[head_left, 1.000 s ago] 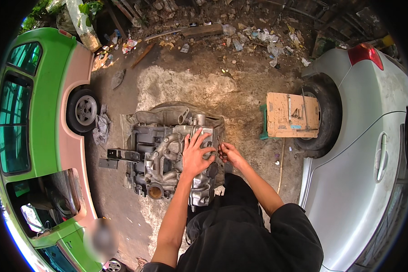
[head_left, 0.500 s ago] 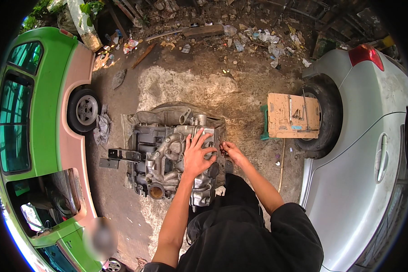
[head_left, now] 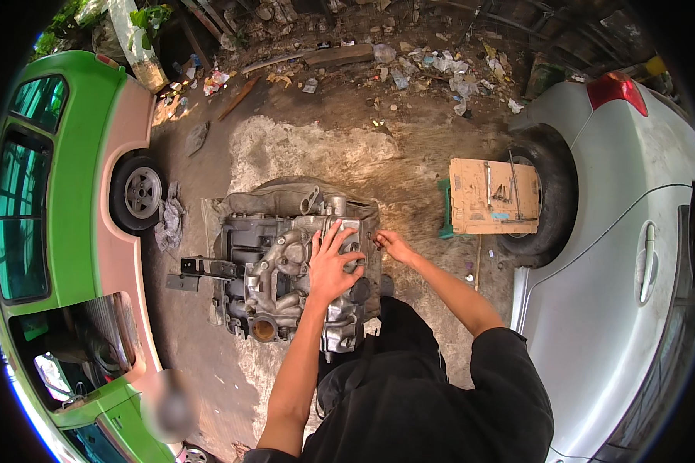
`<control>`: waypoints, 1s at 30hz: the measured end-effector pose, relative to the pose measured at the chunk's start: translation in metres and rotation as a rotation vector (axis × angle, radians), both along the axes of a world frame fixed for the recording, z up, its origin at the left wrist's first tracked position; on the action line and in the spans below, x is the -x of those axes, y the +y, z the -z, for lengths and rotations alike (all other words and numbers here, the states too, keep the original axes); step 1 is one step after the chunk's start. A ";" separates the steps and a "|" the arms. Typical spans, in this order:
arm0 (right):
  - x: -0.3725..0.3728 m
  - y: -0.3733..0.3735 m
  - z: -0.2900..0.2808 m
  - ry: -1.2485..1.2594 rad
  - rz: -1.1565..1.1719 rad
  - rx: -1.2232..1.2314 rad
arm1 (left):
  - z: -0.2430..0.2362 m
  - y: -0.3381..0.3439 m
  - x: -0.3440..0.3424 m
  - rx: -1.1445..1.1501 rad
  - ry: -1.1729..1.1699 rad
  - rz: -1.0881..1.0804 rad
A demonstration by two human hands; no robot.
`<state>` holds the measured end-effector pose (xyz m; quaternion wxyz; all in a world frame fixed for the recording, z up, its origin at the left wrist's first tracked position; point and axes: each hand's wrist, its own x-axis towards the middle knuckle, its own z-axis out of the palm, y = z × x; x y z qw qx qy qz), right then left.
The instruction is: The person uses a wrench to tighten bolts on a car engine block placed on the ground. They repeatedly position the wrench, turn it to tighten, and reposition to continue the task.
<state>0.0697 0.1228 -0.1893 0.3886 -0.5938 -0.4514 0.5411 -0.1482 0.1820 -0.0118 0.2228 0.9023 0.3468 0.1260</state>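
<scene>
A grey metal engine block (head_left: 274, 278) lies on the dirt ground in front of me, with pipes and a round opening at its near end. My left hand (head_left: 333, 266) rests flat on top of it, fingers spread. At the block's right edge my right hand (head_left: 394, 245) has its fingers pinched together on something small that I cannot make out.
A green car (head_left: 62, 216) with its wheel (head_left: 140, 193) stands close on the left. A silver car (head_left: 618, 255) stands on the right. A wooden board (head_left: 493, 197) with several tools lies by its tyre. Rubbish (head_left: 440, 62) litters the far ground. A rag (head_left: 170, 224) lies beside the green car's wheel.
My right hand has edged slightly toward the block's right edge. My left hand stays flat on the engine.
</scene>
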 end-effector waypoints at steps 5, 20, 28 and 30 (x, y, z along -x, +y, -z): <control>-0.054 0.053 -0.071 -0.929 -0.419 -0.301 | -0.002 0.000 0.001 -0.006 0.000 -0.001; -0.060 0.032 -0.092 -0.769 0.097 -0.258 | 0.002 0.001 0.002 -0.015 -0.021 0.003; 0.047 -0.037 -0.027 0.274 0.685 0.243 | -0.002 0.000 0.002 0.001 -0.008 0.005; 0.061 -0.041 -0.027 0.403 0.697 0.302 | -0.002 0.000 0.002 0.000 -0.002 0.001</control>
